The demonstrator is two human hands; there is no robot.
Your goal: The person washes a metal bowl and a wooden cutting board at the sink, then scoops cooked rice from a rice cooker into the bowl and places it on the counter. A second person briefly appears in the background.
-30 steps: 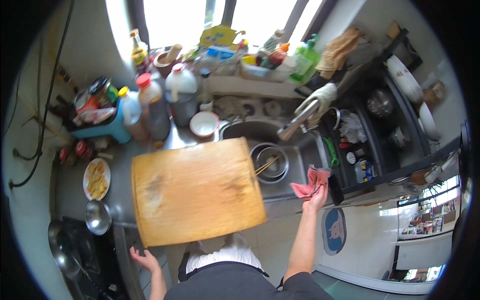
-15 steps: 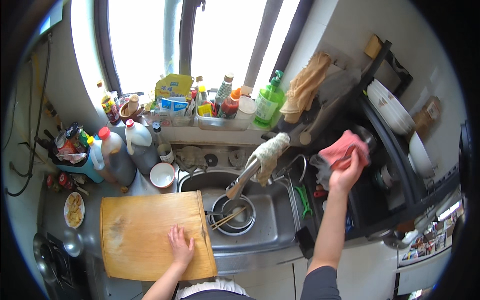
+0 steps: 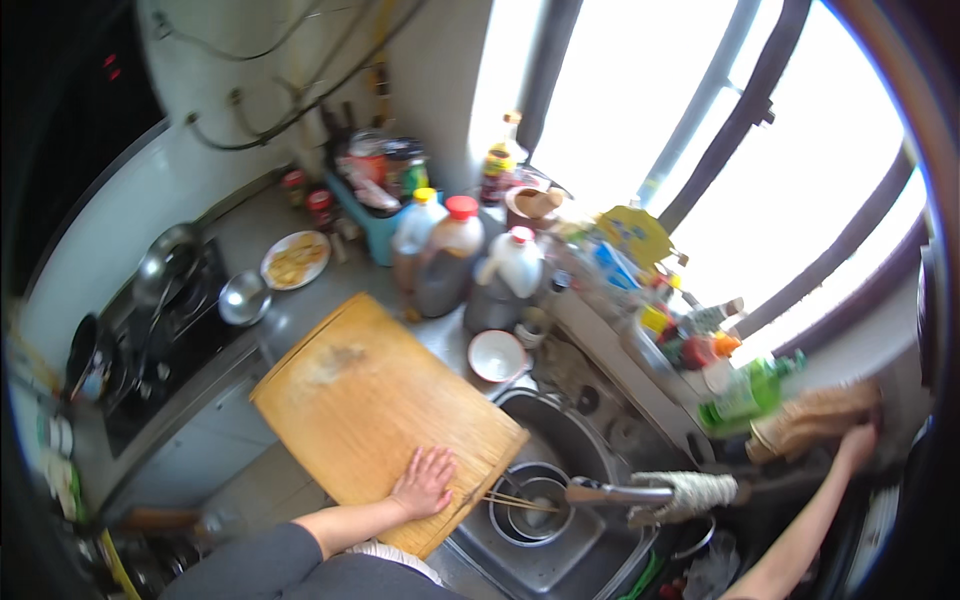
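My left hand [image 3: 424,487] lies flat with fingers spread on the wooden cutting board [image 3: 370,405], near its right edge. The board reaches over the counter edge beside the sink. My right hand [image 3: 857,446] is stretched far to the right, at the end of the tan rubber gloves [image 3: 815,418] hanging by the window. Its fingers are blurred and partly hidden, and no pink cloth shows there. Between my arms, a metal tap with a pale cloth [image 3: 690,497] wrapped round it extends over the sink [image 3: 590,555].
Nested metal bowls [image 3: 535,505] with chopsticks sit in the sink. Behind the board stand a white bowl [image 3: 497,356] and large jugs [image 3: 450,255]. A plate of food [image 3: 296,260], a small metal bowl [image 3: 245,299] and a stove [image 3: 165,345] are at the left. Bottles line the sill.
The view has swung left, tilting the scene. My right hand has moved from beside the rack to the tan gloves; the pink cloth it held is out of sight. My left hand stays on the board.
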